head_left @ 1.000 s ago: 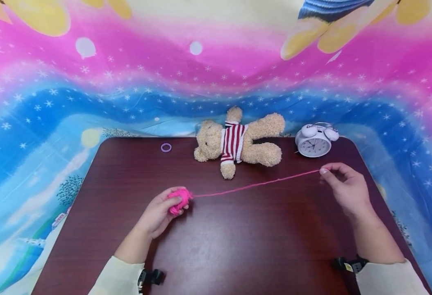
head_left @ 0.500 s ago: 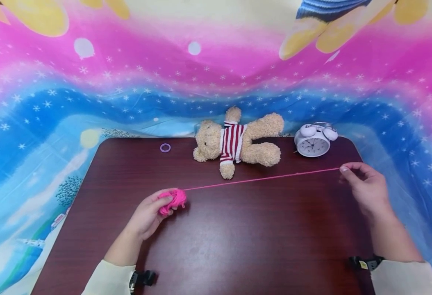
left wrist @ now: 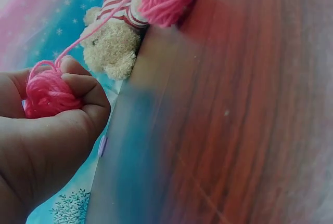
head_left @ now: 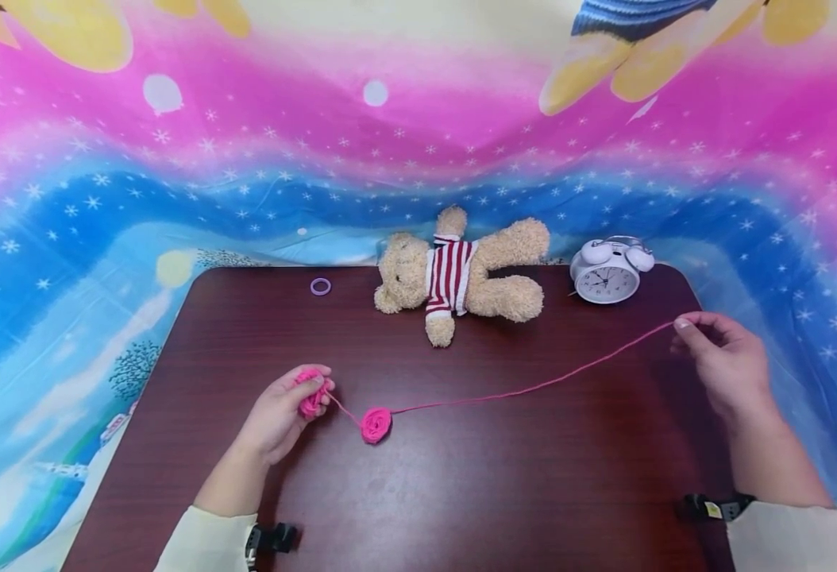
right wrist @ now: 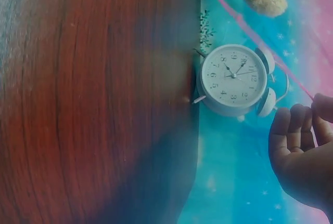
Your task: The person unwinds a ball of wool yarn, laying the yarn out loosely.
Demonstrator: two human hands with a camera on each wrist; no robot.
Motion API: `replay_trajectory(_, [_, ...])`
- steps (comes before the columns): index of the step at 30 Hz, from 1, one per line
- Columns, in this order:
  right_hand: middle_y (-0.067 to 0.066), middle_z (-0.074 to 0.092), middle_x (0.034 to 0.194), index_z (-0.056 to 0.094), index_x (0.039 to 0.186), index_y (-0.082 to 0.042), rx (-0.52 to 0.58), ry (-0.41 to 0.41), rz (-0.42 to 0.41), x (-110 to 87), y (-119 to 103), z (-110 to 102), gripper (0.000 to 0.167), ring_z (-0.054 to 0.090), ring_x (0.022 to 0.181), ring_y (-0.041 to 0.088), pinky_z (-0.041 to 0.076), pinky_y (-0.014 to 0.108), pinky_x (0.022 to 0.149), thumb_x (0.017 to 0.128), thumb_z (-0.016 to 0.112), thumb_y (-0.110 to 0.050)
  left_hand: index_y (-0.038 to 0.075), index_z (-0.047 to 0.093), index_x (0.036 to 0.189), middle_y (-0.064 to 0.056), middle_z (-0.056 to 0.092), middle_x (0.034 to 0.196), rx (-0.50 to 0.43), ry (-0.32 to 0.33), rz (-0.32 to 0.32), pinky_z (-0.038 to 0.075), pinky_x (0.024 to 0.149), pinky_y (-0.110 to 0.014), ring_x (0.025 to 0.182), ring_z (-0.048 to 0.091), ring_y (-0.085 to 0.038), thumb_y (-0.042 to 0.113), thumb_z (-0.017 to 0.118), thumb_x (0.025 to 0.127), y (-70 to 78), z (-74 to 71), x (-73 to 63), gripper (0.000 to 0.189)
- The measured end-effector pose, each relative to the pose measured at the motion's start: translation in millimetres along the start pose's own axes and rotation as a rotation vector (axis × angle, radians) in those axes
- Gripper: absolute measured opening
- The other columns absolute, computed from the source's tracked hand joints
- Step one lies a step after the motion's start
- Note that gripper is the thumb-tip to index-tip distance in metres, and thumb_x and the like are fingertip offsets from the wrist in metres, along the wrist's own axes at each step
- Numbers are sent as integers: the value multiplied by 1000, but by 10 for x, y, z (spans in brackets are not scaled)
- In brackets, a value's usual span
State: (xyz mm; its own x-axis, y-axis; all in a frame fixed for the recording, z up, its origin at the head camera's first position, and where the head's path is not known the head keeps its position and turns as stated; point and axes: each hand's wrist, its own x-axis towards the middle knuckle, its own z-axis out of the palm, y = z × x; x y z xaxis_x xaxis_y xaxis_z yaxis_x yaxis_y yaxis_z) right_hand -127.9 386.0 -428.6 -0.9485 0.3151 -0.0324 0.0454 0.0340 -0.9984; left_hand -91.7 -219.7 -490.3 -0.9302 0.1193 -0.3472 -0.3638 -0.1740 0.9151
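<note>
My left hand grips a small bunch of pink yarn between thumb and fingers, left of the table's middle. From it a short strand runs to a second pink clump, a rounded yarn ball, which also shows at the top of the left wrist view. A long pink strand stretches from that ball to the right, sagging slightly. Its end is pinched between thumb and forefinger of my right hand, raised near the table's right edge. In the right wrist view the strand passes across the alarm clock toward those fingertips.
A teddy bear in a red-and-white striped top lies on its side along the back edge. White twin-bell alarm clock stands at back right. A purple ring lies at back left on the dark wooden table. Patterned cloth hangs behind.
My right hand has drawn the strand farther right, my left hand slightly left. A yarn ball has separated from the bunch in the left hand, and the formerly taut strand now sags.
</note>
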Motion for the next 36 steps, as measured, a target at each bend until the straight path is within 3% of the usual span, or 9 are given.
replay_trajectory(4, [-4, 71, 81, 74, 102, -12, -54, -2, 19, 31, 24, -61, 9, 71, 67, 9, 58, 18, 64, 95, 77, -16, -6, 52, 133, -11, 67, 104, 22, 30, 14, 55, 75, -26, 82, 62, -14, 17, 58, 107, 21, -17, -9, 35])
replay_trajectory(11, [-10, 68, 93, 66, 122, -8, -522, -110, 45, 80, 130, -137, 36, 68, 79, 7, 55, 17, 69, 101, 68, -38, -7, 50, 135, -10, 62, 104, 74, 15, 8, 53, 73, -26, 85, 61, -16, 16, 59, 106, -15, 58, -18, 38])
replay_trajectory(16, [-2, 70, 101, 64, 131, -4, -685, -188, 51, 107, 238, -147, 51, 69, 84, 13, 55, 23, 70, 102, 64, -46, -6, 51, 134, -6, 60, 92, 148, 0, -1, 50, 68, -26, 78, 56, -16, 13, 65, 102, -88, 161, -17, 40])
replay_trajectory(22, [-8, 68, 101, 59, 138, 0, -694, -219, 33, 118, 302, -127, 52, 71, 85, 16, 58, 25, 71, 103, 65, -38, -5, 55, 130, -8, 64, 101, 270, -19, 7, 54, 72, -25, 84, 61, -15, 8, 77, 91, -178, 280, -26, 46])
replay_trajectory(25, [-5, 67, 105, 58, 139, 0, -689, -223, 38, 118, 306, -97, 52, 71, 87, 16, 59, 24, 72, 103, 65, -37, -4, 58, 127, -10, 63, 106, 317, -29, 11, 56, 74, -26, 86, 63, -16, 8, 82, 86, -203, 325, -33, 49])
replay_trajectory(31, [0, 67, 109, 57, 141, 0, -673, -235, 43, 102, 286, -57, 51, 69, 90, 16, 59, 25, 74, 103, 66, -34, 0, 61, 124, -10, 67, 91, 458, -69, 31, 58, 68, -32, 75, 66, -21, 11, 90, 78, -230, 400, -33, 55])
replay_trajectory(36, [1, 66, 112, 55, 142, 0, -654, -243, 38, 87, 276, -19, 54, 68, 92, 15, 59, 24, 74, 102, 68, -34, 8, 66, 120, -4, 67, 88, 661, -19, 80, 54, 72, -32, 81, 62, -17, 17, 95, 71, -242, 472, -32, 57])
